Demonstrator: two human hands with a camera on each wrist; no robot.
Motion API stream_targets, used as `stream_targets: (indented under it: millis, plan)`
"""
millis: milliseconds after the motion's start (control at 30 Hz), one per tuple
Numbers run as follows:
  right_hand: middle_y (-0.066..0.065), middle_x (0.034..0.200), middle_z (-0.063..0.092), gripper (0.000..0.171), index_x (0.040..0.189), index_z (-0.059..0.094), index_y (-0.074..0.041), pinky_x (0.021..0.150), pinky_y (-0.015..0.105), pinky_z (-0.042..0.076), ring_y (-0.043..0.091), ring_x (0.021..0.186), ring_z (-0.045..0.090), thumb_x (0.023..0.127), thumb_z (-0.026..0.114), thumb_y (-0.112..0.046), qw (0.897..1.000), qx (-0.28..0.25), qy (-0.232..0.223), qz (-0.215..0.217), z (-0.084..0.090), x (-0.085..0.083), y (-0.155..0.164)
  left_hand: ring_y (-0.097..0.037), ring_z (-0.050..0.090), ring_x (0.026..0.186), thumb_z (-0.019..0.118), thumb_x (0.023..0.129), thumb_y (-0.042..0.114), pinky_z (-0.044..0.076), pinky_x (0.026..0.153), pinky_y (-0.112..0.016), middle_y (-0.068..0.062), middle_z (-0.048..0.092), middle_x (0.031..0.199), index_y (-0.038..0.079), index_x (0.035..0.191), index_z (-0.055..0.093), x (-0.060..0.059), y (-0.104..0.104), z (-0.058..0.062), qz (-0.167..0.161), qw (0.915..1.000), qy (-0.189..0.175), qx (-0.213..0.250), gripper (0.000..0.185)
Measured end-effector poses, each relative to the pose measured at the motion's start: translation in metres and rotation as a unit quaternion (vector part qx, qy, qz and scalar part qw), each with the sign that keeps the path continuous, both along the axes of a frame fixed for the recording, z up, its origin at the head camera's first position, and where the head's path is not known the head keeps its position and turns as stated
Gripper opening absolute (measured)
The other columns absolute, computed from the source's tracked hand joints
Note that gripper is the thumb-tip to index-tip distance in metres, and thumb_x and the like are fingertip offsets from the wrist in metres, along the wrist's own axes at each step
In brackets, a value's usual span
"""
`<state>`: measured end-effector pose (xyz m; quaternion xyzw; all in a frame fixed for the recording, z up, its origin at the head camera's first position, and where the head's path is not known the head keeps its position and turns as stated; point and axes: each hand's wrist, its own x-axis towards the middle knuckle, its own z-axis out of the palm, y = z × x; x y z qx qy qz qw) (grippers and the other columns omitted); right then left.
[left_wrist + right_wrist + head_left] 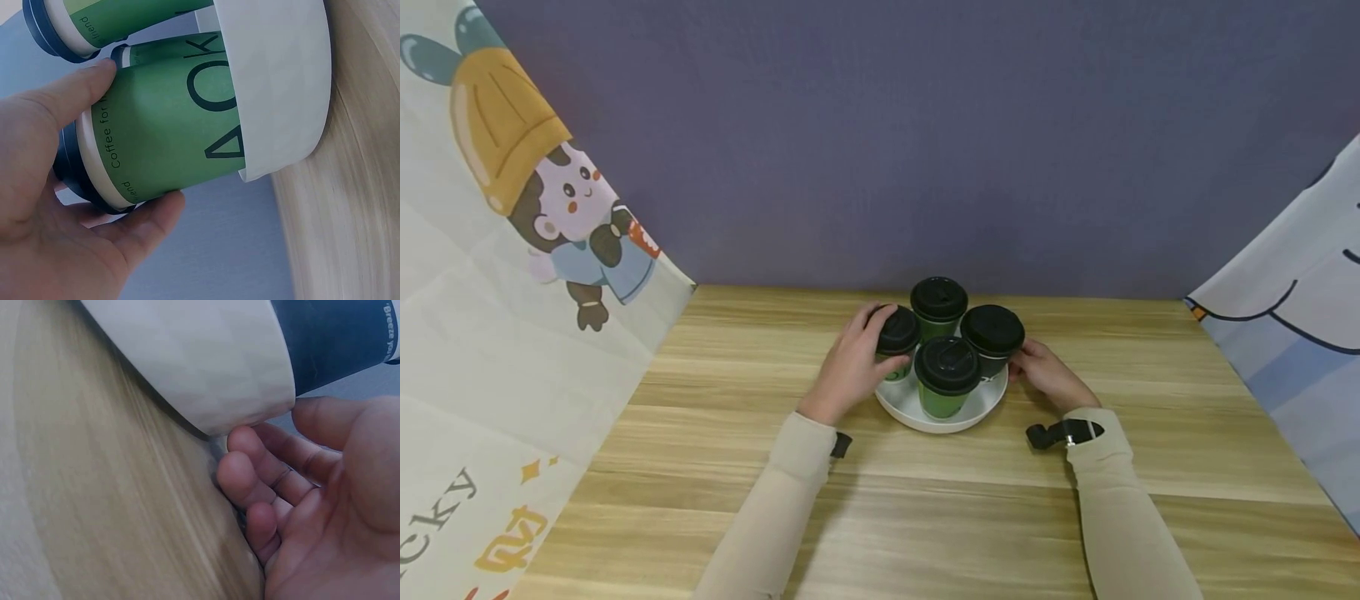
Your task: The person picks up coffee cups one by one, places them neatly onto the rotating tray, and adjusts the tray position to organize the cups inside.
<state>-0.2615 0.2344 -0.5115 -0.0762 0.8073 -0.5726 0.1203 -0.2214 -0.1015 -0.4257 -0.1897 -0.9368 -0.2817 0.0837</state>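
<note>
In the head view a white round dish holds several lidded paper coffee cups. My left hand grips the left green coffee cup around its black lid, thumb on one side and fingers on the other. The left wrist view shows this cup upright, its base hidden behind the dish wall. At the dish's right side, my right hand holds the rim with its thumb, fingers curled low against the wall. Just above that hand stands a dark cup.
Two more green cups stand in the dish, one in front and one at the back. The dish rests on a wood-grain table. Behind rises a grey-blue panel; a printed sheet borders the left.
</note>
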Motion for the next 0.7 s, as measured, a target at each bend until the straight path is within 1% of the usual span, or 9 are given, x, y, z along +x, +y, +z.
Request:
stream_targets:
  millis: [200, 333, 700]
  plan:
    - [0.004, 0.083, 0.056, 0.020, 0.116, 0.057, -0.003, 0.078, 0.028, 0.051, 0.014, 0.076, 0.058, 0.110, 0.043, -0.016, 1.000, -0.001, 0.001, 0.000, -0.0017, -0.0008, 0.0013, -0.033, 0.047, 0.142, 0.079, 0.090, 0.036, 0.046, 0.112, -0.051, -0.009, 0.039, 0.159, 0.020, 0.157, 0.040, -0.0005, 0.0006, -0.0007, -0.001, 1.0000, -0.004, 0.001, 0.078]
    - [0.003, 0.083, 0.056, 0.019, 0.115, 0.057, -0.004, 0.078, 0.027, 0.051, 0.013, 0.076, 0.058, 0.110, 0.044, -0.016, 1.000, 0.007, 0.004, -0.003, -0.0035, -0.0027, 0.0023, -0.032, 0.047, 0.143, 0.079, 0.091, 0.037, 0.046, 0.112, -0.050, -0.008, 0.038, 0.159, 0.020, 0.157, 0.040, -0.0006, 0.0007, -0.0007, -0.001, 1.0000, -0.006, 0.003, 0.078]
    - [0.004, 0.084, 0.055, 0.022, 0.119, 0.055, -0.001, 0.079, 0.027, 0.051, 0.014, 0.078, 0.058, 0.110, 0.042, -0.017, 1.000, 0.013, 0.003, -0.004, -0.0039, -0.0025, 0.0034, -0.033, 0.048, 0.142, 0.079, 0.091, 0.036, 0.046, 0.112, -0.050, -0.010, 0.038, 0.160, 0.019, 0.157, 0.039, -0.0002, 0.0008, -0.0014, -0.003, 1.0000, -0.007, 0.001, 0.079]
